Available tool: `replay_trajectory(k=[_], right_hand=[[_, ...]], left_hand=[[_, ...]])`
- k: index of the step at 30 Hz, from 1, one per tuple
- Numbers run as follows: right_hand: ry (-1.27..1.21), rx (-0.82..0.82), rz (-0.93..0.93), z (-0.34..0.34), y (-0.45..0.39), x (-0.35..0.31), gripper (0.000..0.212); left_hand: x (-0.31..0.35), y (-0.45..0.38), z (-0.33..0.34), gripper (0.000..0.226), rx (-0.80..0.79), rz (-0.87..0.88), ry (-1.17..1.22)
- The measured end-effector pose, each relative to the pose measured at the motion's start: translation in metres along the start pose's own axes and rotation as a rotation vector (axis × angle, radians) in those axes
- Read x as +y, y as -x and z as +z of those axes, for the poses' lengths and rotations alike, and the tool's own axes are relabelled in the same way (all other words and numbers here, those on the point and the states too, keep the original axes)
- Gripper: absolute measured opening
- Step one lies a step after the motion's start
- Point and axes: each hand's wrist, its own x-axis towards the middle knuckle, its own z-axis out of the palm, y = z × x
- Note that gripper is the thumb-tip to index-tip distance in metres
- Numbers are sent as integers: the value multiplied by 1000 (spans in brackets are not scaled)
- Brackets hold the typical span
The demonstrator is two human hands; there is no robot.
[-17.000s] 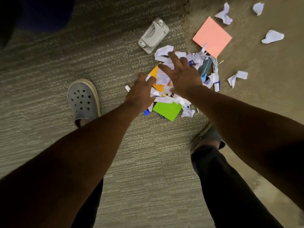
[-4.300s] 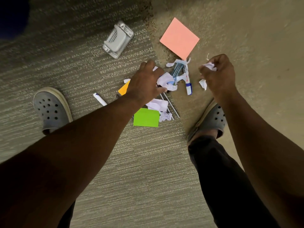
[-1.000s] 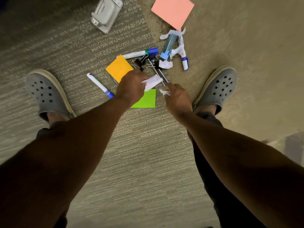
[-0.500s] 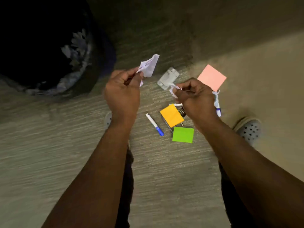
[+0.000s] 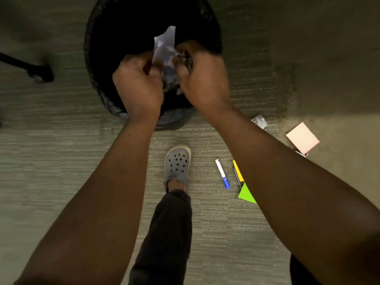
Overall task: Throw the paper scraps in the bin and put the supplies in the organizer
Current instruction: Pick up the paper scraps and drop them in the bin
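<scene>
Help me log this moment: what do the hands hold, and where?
Left hand pinches a paper scrap by its lower edge over the bin; right hand's hold cannot be told.

Office: carpet (image 5: 61, 161), bin (image 5: 98, 58), chair caster (image 5: 39, 74)

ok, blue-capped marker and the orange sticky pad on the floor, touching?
Apart. The head view shows bare carpet between the marker and the orange pad.

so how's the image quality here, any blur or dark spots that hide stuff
Head view: dim overall; the bin interior is near black, hiding its contents; both hands, left and right, and the paper scrap are motion-blurred; wide-angle stretch enlarges the forearms at the edges.
</scene>
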Motion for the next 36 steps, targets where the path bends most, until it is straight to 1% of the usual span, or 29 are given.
replay_trajectory(k=[1, 3, 5, 7, 8, 10, 12, 14, 16, 18, 21, 25, 27, 30, 31, 33, 36], right_hand=[[101, -30, -34, 7, -2, 4, 26], [198, -56, -85, 16, -3, 11, 33], [195, -77, -113, 19, -1, 17, 37], [150, -81, -134, 19, 0, 21, 40], [129, -61, -142, 16, 2, 23, 41], [69, 38, -160, 4, 10, 26, 40], [17, 160, -165, -17, 27, 31, 35], [-10, 238, -141, -41, 51, 45, 28], [-22, 284, -90, -61, 80, 70, 23], [13, 285, 2, -75, 111, 106, 20], [80, 190, 202, -89, 160, 175, 19], [147, 32, 526, -105, 221, 263, 17], [227, -83, 683, -112, 245, 305, 22], [283, -271, 854, -120, 273, 360, 36], [276, -315, 885, -120, 280, 373, 41], [244, -338, 883, -115, 286, 398, 53], [235, -296, 769, -100, 279, 410, 73]], left_hand=[[-9, -3, 2, 19, -49, -8, -42], [-28, -6, 8, 29, -147, -23, -115], [-40, -5, 11, 37, -210, -21, -166], [-42, -1, 14, 42, -245, 30, -185], [-38, 3, 15, 43, -247, 62, -180], [-21, 16, 16, 42, -203, 127, -120], [1, 35, 17, 34, -123, 214, -14], [22, 58, 23, 27, -63, 309, 109], [36, 86, 37, 23, -62, 371, 183], [46, 116, 59, 21, -135, 380, 221], [50, 163, 101, 19, -349, 366, 199], [40, 222, 167, 22, -691, 392, 48], [34, 245, 201, 23, -824, 405, -36], [27, 268, 249, 23, -945, 409, -130], [24, 274, 265, 26, -977, 412, -156], [22, 283, 299, 34, -1004, 443, -190], [27, 282, 335, 37, -1040, 467, -246]])
